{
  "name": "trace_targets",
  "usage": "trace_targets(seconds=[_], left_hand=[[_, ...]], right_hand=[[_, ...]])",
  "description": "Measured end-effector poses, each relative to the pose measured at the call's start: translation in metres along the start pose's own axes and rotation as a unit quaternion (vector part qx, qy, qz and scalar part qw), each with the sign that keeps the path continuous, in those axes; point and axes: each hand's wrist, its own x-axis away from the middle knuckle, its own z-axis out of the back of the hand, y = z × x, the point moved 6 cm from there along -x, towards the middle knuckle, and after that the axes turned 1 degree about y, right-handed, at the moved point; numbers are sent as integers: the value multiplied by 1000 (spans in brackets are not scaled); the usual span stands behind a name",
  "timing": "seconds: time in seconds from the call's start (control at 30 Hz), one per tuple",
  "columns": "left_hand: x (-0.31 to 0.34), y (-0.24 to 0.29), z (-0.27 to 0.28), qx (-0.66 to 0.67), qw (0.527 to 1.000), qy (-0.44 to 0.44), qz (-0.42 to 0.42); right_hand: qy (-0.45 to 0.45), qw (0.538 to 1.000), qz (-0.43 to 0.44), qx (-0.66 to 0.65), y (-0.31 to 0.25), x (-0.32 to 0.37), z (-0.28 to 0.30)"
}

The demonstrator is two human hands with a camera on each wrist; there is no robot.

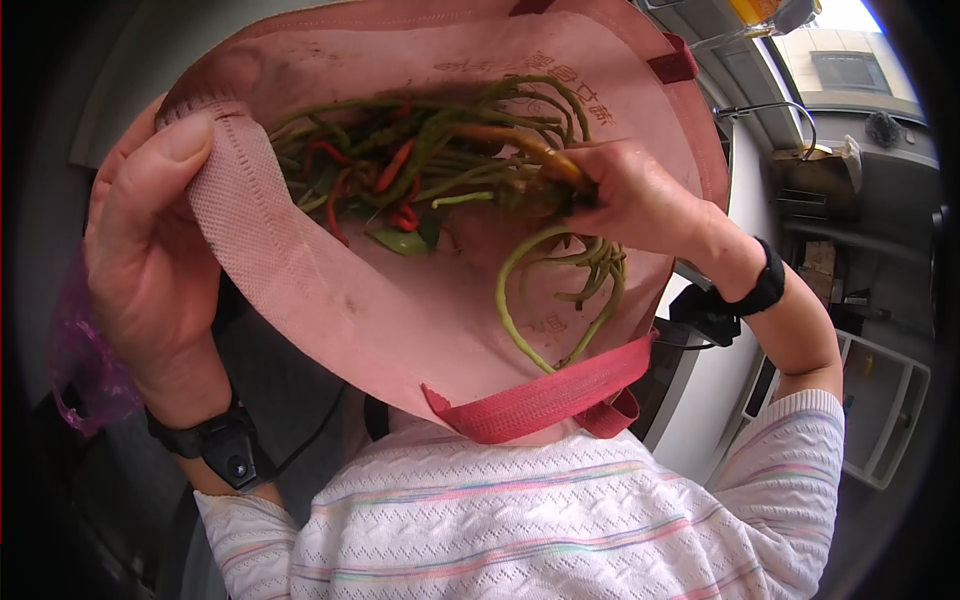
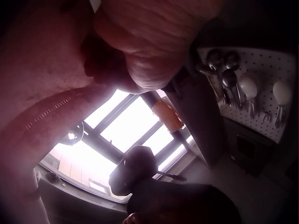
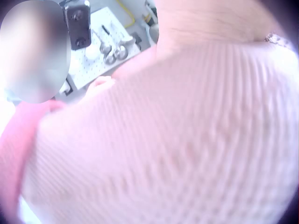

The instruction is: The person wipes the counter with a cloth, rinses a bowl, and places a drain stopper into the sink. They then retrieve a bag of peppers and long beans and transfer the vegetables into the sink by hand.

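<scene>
A pink fabric bag [image 1: 390, 310] with red straps [image 1: 540, 405] hangs wide at the mouth in the head view. My left hand [image 1: 150, 240] pinches its rim at the left, thumb over the folded edge. Inside lies a tangle of long green beans [image 1: 470, 185] mixed with red chili peppers [image 1: 395, 165] and a green leaf [image 1: 400, 240]. Reaching in from the right, my right hand [image 1: 640, 195] grips the bean bunch near its end; its fingertips are partly hidden. Some beans loop down below that hand. Bag fabric fills most of the right wrist view [image 3: 163, 140].
A purple plastic bag [image 1: 90, 350] is at the far left. To the right are a faucet [image 1: 800, 115] and a white-framed rack [image 1: 890, 400]. Ladles and spoons hang on a pegboard [image 2: 266, 119] in the left wrist view, beyond a bright window [image 2: 131, 121].
</scene>
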Motion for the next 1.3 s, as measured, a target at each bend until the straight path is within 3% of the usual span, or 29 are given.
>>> trace_targets(seconds=[0.07, 0.1, 0.13, 0.2, 0.37, 0.47, 0.6, 0.7, 0.73, 0.8, 0.87, 0.93, 0.97, 1.0, 1.07, 1.2, 1.3], left_hand=[[-1, -1, 0, 4, 1000, 0, 6], [-1, -3, 1, 3, 1000, 4, 8], [-2, -5, 1, 3, 1000, 7, 11], [-3, -6, -3, 1, 1000, 5, 10], [-3, -7, -13, 7, 1000, 8, 18], [-4, -8, -6, 0, 1000, 1, 30], [-6, -6, -10, 1, 1000, -14, 25], [-11, -4, -12, 4, 999, -14, 33], [-12, -3, -14, 4, 999, -18, 39], [-12, -2, -17, 4, 999, -19, 41], [-10, 0, -19, 5, 999, -20, 43], [-9, -7, -22, -6, 999, -22, 41], [-8, -4, -27, -3, 999, -18, 33], [-10, -2, -27, -3, 1000, -18, 25], [-7, -6, -25, -1, 999, -18, 45], [-9, -3, -26, 1, 999, -16, 35], [-5, -2, -26, -5, 999, -25, 41]], right_hand=[[95, 988, 5, -122, 1, 15, 22], [69, 977, -68, -192, 1, 22, 29], [71, 976, -69, -192, 7, 25, 31], [109, 933, -43, -339, 20, 29, 39], [173, 880, 25, -441, 35, 32, 51], [202, 876, 39, -437, 28, 42, 63], [254, 868, 122, -408, -4, 63, 92], [249, 873, 108, -406, 4, 46, 82], [268, 894, 111, -343, 2, 43, 84], [226, 866, 97, -436, -13, 49, 95], [274, 866, 133, -396, -20, 48, 104], [228, 882, 71, -406, 2, 20, 83], [201, 869, 57, -449, 4, 10, 69], [191, 904, 47, -380, 1, 7, 67], [177, 837, 75, -512, -12, 6, 68], [184, 893, 49, -408, 8, -8, 49], [208, 795, 84, -563, 4, 12, 76]])
